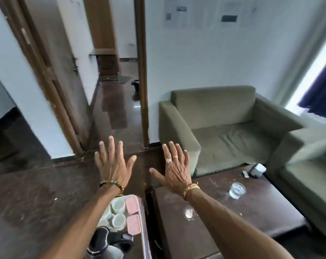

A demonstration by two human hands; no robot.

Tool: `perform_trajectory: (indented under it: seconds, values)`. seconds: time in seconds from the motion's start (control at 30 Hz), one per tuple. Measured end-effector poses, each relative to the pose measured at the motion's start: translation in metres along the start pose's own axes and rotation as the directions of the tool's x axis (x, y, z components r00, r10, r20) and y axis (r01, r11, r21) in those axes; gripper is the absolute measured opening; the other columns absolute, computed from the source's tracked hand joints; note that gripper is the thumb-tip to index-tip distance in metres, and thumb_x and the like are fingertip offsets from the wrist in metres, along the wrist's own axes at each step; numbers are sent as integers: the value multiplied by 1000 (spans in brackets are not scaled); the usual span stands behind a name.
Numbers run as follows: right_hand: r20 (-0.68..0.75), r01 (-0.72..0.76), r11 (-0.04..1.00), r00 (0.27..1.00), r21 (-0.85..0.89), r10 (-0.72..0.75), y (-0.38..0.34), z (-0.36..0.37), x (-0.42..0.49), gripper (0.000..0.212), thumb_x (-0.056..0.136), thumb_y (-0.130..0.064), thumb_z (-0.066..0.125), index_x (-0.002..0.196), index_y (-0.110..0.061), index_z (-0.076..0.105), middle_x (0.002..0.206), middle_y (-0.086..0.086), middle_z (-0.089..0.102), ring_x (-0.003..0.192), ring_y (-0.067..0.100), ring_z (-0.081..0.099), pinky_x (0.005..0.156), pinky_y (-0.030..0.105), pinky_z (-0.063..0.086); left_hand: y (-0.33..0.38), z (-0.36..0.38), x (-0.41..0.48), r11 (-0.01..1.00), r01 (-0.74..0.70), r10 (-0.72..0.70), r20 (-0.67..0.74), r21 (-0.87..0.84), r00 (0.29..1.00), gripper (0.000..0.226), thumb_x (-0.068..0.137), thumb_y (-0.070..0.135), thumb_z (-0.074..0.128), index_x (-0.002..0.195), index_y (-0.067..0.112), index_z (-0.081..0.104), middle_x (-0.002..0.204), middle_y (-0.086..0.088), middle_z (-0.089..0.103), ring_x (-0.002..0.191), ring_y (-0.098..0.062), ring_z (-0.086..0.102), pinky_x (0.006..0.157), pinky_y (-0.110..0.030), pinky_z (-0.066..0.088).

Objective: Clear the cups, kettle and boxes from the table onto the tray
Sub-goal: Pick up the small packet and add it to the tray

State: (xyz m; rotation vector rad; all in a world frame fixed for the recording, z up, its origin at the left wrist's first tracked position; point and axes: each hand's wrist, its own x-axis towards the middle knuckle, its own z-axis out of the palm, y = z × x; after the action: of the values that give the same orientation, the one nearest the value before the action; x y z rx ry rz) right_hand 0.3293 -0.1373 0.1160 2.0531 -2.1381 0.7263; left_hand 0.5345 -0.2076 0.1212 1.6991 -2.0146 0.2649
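Head view: both hands are raised in the air, palms down and holding nothing. The left hand (114, 163) has its fingers spread wide over the dark floor (37, 193); the right hand (174, 169) is also splayed, above the table's far left corner. The tray (142, 217) lies just beside the left edge of the table (251, 208), with only a narrow gap between them. On it are white cups (118, 204), two pink boxes (131, 205) along its right side, and the kettle (104, 242) at the near end. A glass dish (236, 190) and a white jar (258, 170) stand on the table. A green armchair (223, 128) closes in its far side; an open doorway (119, 90) lies ahead.
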Motion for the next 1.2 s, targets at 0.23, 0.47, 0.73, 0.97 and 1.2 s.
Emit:
perform_trajectory:
  seconds: [0.23, 0.47, 0.73, 0.97, 1.2]
  values:
    - [-160, -207, 968, 970, -139, 184, 62, -88, -40, 98, 82, -78, 38, 157, -16, 26, 164, 11, 22, 152, 33, 16, 121, 58, 14, 96, -21, 11, 953, -218, 216, -30, -211, 976, 80, 88, 68, 32, 147, 14, 30, 161, -14, 9, 145, -44, 7, 108, -65, 18]
    - [-343, -429, 866, 878, -257, 333, 160, -190, -105, 98, 81, -76, 45, 156, -14, 30, 163, 12, 25, 151, 34, 21, 119, 57, 16, 230, -34, -7, 850, -372, 383, -47, -374, 923, 83, 88, 72, 27, 149, 17, 22, 162, -12, 5, 147, -39, 1, 113, -61, 9]
    - [-443, -661, 665, 740, -346, 505, 268, -266, -252, 98, 80, -80, 39, 154, -16, 29, 161, 10, 25, 149, 32, 21, 119, 53, 13, 386, -53, -86, 699, -553, 594, -63, -454, 802, 83, 88, 63, 45, 150, 14, 24, 161, -15, 5, 147, -40, 0, 114, -60, 6]
    - [-510, -776, 552, 623, -306, 593, 320, -313, -346, 99, 79, -79, 38, 153, -14, 32, 160, 11, 28, 148, 33, 24, 119, 53, 15, 501, -75, -158, 597, -647, 722, -34, -476, 691, 84, 87, 61, 49, 151, 16, 20, 162, -10, -4, 148, -36, -7, 117, -55, 2]
    - [-544, -862, 395, 508, -319, 668, 360, -334, -417, 97, 82, -78, 44, 153, -12, 31, 159, 10, 29, 147, 32, 25, 118, 52, 17, 587, -72, -229, 469, -721, 824, -41, -510, 565, 85, 84, 64, 49, 149, 16, 23, 162, -9, 2, 149, -36, -1, 116, -56, 10]
